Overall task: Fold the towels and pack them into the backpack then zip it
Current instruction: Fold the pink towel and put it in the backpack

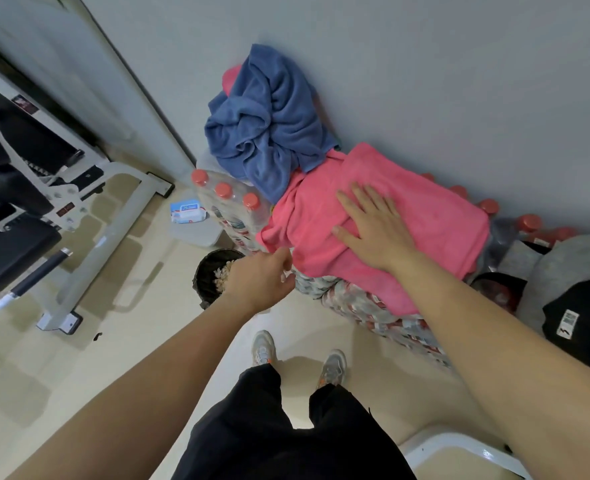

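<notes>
A pink towel (pixel 421 220) lies spread over packs of water bottles (pixel 231 206) against the wall. My right hand (pixel 373 230) rests flat on it, fingers apart. My left hand (pixel 262 275) is at the towel's near left corner, fingers curled at its edge; whether they pinch the cloth is unclear. A crumpled blue towel (pixel 265 123) is heaped behind, with a bit of another pink cloth (pixel 231 77) showing at its top. A grey and black backpack (pixel 570 289) sits at the right edge, beside the bottle packs.
A black wastebasket (pixel 205 282) stands on the floor just left of my left hand. A pack of wipes (pixel 187 211) lies on a grey lid. A weight bench (pixel 61 209) fills the left side. A white stool (pixel 459 452) is at the bottom right.
</notes>
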A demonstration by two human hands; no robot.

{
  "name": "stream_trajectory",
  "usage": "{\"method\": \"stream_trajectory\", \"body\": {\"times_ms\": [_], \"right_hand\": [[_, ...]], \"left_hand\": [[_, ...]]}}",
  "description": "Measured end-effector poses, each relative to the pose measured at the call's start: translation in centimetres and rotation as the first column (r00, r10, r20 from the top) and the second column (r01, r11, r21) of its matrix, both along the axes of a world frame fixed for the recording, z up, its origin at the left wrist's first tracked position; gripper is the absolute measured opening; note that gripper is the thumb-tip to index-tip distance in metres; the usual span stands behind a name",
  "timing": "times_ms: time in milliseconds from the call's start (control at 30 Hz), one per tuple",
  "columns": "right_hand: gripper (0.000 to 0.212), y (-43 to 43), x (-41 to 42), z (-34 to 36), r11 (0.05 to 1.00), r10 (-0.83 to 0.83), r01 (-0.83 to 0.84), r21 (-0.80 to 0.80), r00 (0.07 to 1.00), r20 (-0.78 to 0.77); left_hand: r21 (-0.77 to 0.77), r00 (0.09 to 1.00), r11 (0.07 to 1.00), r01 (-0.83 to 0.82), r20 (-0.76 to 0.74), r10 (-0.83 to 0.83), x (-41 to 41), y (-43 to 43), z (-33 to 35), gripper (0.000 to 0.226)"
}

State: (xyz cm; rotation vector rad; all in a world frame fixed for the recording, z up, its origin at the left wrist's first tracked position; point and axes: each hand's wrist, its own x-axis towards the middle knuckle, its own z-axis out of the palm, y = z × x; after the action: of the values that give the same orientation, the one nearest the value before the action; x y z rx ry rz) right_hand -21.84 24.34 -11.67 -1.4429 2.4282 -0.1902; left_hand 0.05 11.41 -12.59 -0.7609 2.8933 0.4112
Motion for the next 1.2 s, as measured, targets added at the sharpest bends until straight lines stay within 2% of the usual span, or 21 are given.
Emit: {"method": "stream_trajectory", "body": {"times_ms": [100, 200, 300, 433, 500, 567, 667, 800, 933, 1033, 1133, 1200], "right_hand": [[0.058, 3.4, -0.6, 0.9, 0.945, -0.292, 0.286, -0.161, 0.956, -0.015], [0.053, 7.9, -1.5, 0.5, 0.801, -0.595, 0.587, -0.120, 0.803, -0.042], [0.048, 11.0, -2.3, 0.1, 0.689, -0.724, 0.723, -0.042, 0.688, -0.044], [0.038, 10.8, -3.7, 0.7, 0.634, -0.773, 0.771, -0.048, 0.635, -0.011], [0.045, 10.1, -4.4, 0.9, 0.599, -0.801, 0.799, -0.055, 0.599, -0.011], [0.054, 9.6, -5.0, 1.0, 0.577, -0.817, 0.815, -0.052, 0.577, -0.015], [0.052, 9.2, -5.9, 1.2, 0.568, -0.823, 0.823, 0.025, 0.568, 0.005], [0.044, 9.5, -6.8, 2.3, 0.571, -0.820, 0.816, 0.094, 0.562, 0.102], [0.026, 10.1, -7.5, 3.8, 0.590, -0.782, 0.806, -0.043, 0.584, 0.217], [0.030, 10.1, -8.8, 4.8, 0.571, -0.775, 0.813, -0.114, 0.580, 0.250], [0.037, 9.9, -9.5, 4.7, 0.561, -0.784, 0.805, -0.194, 0.592, 0.189], [0.047, 9.8, -8.8, 4.1, 0.526, -0.804, 0.823, -0.213, 0.563, 0.191]], "left_hand": [[0.067, 0.990, 0.998, -0.001, -0.141, 0.010, -3.5, -0.3, 2.8, 0.011], [0.088, 0.966, 0.996, -0.007, -0.258, 0.029, -8.6, -0.5, 3.9, 0.007], [0.153, 0.954, 0.988, -0.015, -0.295, 0.060, -13.7, -0.6, 3.0, 0.019], [0.172, 0.970, 0.984, -0.051, -0.227, 0.090, -18.2, -0.6, 2.2, 0.036], [0.132, 0.977, 0.989, -0.069, -0.193, 0.094, -19.6, -0.7, 2.1, 0.037], [0.121, 0.973, 0.984, -0.131, -0.172, 0.151, -20.5, -0.9, 2.2, 0.033], [0.132, 0.970, 0.973, -0.191, -0.128, 0.208, -21.1, -1.9, 2.1, 0.029], [0.290, 0.962, 0.948, -0.135, -0.189, 0.195, -21.1, -3.2, 2.2, 0.010], [0.442, 0.903, 0.893, -0.081, -0.346, 0.254, -21.2, -3.4, 3.9, 0.009], [0.447, 0.832, 0.890, -0.088, -0.458, 0.313, -21.5, -3.6, 5.2, 0.010], [0.472, 0.831, 0.874, -0.114, -0.437, 0.344, -22.1, -4.0, 4.8, 0.009], [0.489, 0.843, 0.860, -0.148, -0.393, 0.368, -22.0, -3.9, 4.2, 0.014]]}}
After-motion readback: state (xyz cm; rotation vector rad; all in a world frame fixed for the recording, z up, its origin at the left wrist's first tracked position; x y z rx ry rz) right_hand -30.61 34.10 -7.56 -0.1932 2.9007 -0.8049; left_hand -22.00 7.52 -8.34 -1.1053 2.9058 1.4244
